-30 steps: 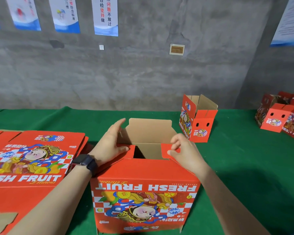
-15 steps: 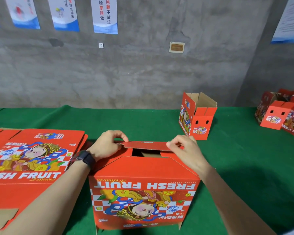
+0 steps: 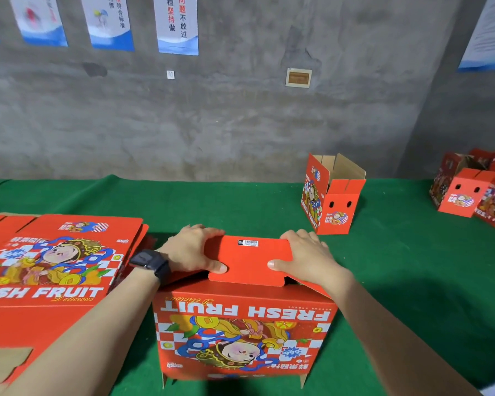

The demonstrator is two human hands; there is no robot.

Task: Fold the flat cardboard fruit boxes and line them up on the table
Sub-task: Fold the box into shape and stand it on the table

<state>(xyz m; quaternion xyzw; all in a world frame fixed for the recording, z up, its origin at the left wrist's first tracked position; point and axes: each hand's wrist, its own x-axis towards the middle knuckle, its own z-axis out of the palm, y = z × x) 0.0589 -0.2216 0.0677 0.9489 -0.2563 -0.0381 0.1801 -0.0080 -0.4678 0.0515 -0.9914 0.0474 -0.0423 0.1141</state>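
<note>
Box [image 3: 245, 332] at lower centre on the green table [image 3: 397, 267], top flap [image 3: 249, 261] clamped at both ends by left hand [image 3: 189, 250] and right hand [image 3: 306, 255], thumbs on top, fingers [image 3: 306, 237] curled round its edges; flat boxes [image 3: 55, 267] left, folded box [image 3: 330, 195] beyond.

Dim, soft shadows, edges distorted

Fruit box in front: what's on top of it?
A red flap with barcode label lies across the top, left hand and right hand holding its ends. Inside is hidden.
</note>
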